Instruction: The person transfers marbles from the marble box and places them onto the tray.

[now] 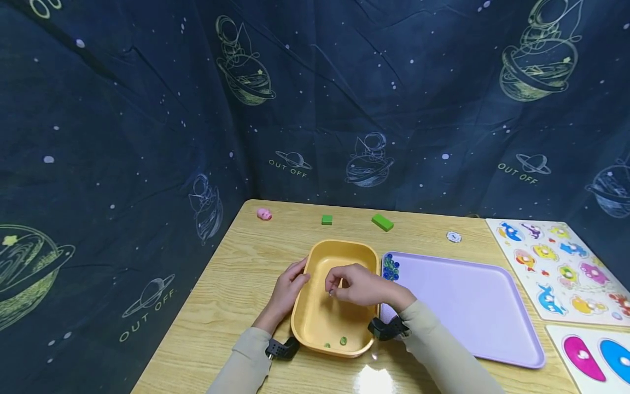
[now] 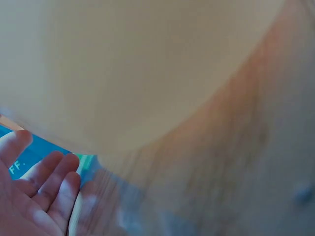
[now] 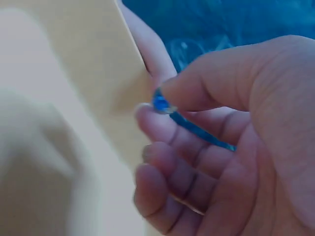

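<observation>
My right hand [image 1: 361, 284] is over the yellow bin [image 1: 334, 249]. In the right wrist view its thumb and index finger pinch a small clear glass marble [image 3: 161, 103] with blue in it, the other fingers loosely curled. Two greenish marbles [image 1: 343, 341] lie at the bin's near end. At the bin's left side rests my left hand [image 1: 287, 287], its fairly straight fingers [image 2: 59, 179] along the outer wall. Several blue and green marbles [image 1: 391, 268] are gathered in the far left corner of the purple tray [image 1: 458, 306], right beside the bin.
Along the table's far side lie a pink pig figure [image 1: 264, 214], a green cube [image 1: 327, 220], a green block [image 1: 382, 222] and a small white disc [image 1: 454, 237]. Sea-animal puzzle boards [image 1: 534, 273] lie to the right. A dark space-print cloth [image 1: 315, 109] hangs behind.
</observation>
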A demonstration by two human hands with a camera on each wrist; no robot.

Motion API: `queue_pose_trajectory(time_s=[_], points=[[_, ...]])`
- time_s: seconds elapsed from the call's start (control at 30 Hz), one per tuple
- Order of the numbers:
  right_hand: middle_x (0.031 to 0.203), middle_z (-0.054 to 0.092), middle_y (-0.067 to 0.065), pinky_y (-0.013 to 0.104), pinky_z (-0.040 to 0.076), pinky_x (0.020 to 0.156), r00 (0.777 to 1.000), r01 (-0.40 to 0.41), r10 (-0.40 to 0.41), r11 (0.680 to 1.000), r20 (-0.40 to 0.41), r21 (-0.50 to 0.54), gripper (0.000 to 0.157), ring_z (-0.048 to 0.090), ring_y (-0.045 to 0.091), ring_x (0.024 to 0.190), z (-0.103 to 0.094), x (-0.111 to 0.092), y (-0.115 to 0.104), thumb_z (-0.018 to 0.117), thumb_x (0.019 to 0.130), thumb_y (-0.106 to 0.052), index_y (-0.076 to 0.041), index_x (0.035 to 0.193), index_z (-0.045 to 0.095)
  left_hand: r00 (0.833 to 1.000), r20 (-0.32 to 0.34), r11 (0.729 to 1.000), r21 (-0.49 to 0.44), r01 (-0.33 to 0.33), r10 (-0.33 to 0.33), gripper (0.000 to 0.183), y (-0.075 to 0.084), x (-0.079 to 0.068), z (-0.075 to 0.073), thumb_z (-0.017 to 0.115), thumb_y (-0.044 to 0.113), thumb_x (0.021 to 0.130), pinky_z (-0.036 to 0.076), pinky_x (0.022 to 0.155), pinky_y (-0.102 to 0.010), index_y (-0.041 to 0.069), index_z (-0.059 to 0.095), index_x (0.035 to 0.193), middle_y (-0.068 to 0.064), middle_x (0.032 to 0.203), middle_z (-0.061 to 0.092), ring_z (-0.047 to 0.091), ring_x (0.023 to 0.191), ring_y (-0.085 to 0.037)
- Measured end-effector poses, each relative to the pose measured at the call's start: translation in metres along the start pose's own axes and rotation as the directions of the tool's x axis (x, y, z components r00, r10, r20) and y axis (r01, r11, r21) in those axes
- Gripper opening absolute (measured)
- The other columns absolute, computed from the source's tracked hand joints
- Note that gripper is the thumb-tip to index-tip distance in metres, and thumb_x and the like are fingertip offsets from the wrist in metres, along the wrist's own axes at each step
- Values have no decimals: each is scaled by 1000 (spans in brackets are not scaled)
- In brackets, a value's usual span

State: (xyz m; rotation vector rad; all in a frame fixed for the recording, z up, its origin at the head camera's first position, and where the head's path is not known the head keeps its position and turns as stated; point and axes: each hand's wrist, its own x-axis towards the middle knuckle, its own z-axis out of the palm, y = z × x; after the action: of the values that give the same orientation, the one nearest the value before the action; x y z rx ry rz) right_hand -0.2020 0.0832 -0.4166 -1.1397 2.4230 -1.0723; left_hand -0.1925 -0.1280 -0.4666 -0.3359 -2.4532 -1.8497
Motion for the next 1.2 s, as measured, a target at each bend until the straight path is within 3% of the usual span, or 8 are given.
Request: queue_pose_trajectory(time_s=[0.17, 0.4, 0.53, 0.67, 0.87, 1.1, 1.2], points=[[81, 59, -6, 22, 42, 57, 980, -66, 81, 994, -181, 87, 8, 52, 12, 67, -12, -19, 13, 59, 85, -9, -12, 92, 62, 1000, 13, 1000, -6, 0, 0, 41, 0, -1, 0, 51, 11, 91, 39, 94, -35, 7, 46, 132, -10, 128, 50, 47, 116, -22], [91, 62, 10, 25, 45, 60, 902, -107, 190, 968, -387, 226, 18, 56, 23, 74, -37, -46, 9, 53, 89, -4, -8, 103, 63, 1000, 22, 1000, -22, 2, -2, 42, -1, 0, 2, 50, 9, 91, 39, 94, -36, 6, 45, 133, -14, 131, 48, 47, 117, -26], [98, 63, 6, 25, 46, 60, 859, -163, 252, 960, -446, 229, 16, 54, 22, 75, -47, -56, 29, 55, 90, -14, -12, 102, 65, 1000, 21, 1000, -25, 6, -6, 42, -1, 0, 1, 50, 9, 91, 39, 95, -35, 4, 45, 133, -15, 131, 47, 46, 118, -28], [94, 64, 5, 27, 45, 54, 811, -222, 296, 954, -505, 203, 16, 52, 23, 70, -54, -63, 55, 58, 89, -23, -16, 102, 65, 1000, 23, 999, -36, 8, -7, 43, -2, 1, 0, 50, 9, 92, 39, 95, -36, 5, 44, 134, -16, 132, 46, 45, 118, -30], [94, 61, 2, 27, 45, 58, 733, -308, 347, 936, -585, 169, 21, 52, 20, 74, -61, -73, 79, 59, 88, -26, -13, 103, 63, 1000, 3, 998, -53, 23, -23, 42, -23, 7, 1, 52, 12, 92, 38, 96, -37, 13, 46, 133, -11, 131, 47, 46, 118, -26], [91, 61, 5, 27, 44, 65, 668, -383, 395, 909, -631, 163, 22, 53, 18, 79, -61, -84, 104, 59, 87, -21, -7, 104, 63, 1000, -12, 999, -36, 9, -9, 42, -34, 9, 4, 52, 15, 91, 39, 96, -34, 22, 48, 132, -4, 129, 50, 48, 116, -18], [89, 62, 5, 27, 44, 63, 650, -426, 414, 893, -637, 145, 21, 53, 17, 77, -59, -88, 115, 60, 87, -20, -8, 104, 64, 1000, -12, 999, -35, 5, -5, 42, -34, 9, 4, 52, 15, 91, 38, 96, -35, 23, 48, 132, -4, 129, 50, 47, 116, -18]])
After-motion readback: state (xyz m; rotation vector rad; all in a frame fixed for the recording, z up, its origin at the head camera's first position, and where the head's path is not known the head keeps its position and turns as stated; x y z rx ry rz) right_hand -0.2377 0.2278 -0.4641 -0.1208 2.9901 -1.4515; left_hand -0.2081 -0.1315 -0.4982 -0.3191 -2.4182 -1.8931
